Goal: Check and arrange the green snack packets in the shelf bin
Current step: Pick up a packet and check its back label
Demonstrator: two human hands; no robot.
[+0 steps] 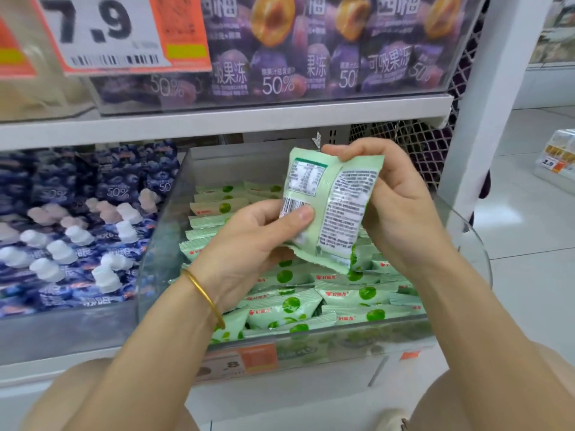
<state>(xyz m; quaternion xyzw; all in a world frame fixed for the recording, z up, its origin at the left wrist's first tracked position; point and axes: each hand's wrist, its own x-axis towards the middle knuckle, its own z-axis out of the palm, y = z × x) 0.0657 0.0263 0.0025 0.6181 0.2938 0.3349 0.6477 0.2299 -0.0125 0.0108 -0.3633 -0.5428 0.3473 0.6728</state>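
**A:** From the head view, how many packets are out of the bin?

**B:** One. A single green packet is held just above the clear bin, with its back side toward us. The printed table and barcode are showing.

**A:** Both hands on it?

**B:** Both. The left hand clamps the lower left corner, with the thumb pressed over the barcode and the fingers behind. The right hand pinches the top edge, its fingers curled round the right side. There's one gold bangle on the left wrist.

**A:** And inside the bin?

**B:** More green packets, lying flat and overlapping. One row is stacked toward the back, and there's a looser heap at the front. Well over a dozen, but they overlap too much for an exact count.

**A:** Around the bin?

**B:** Left of it are blue pouches with white caps, a good many. One shelf above it are purple pouches, at least three fronts. Up and to the left is one price tag reading 7.9. On the bin's front there's one orange label.
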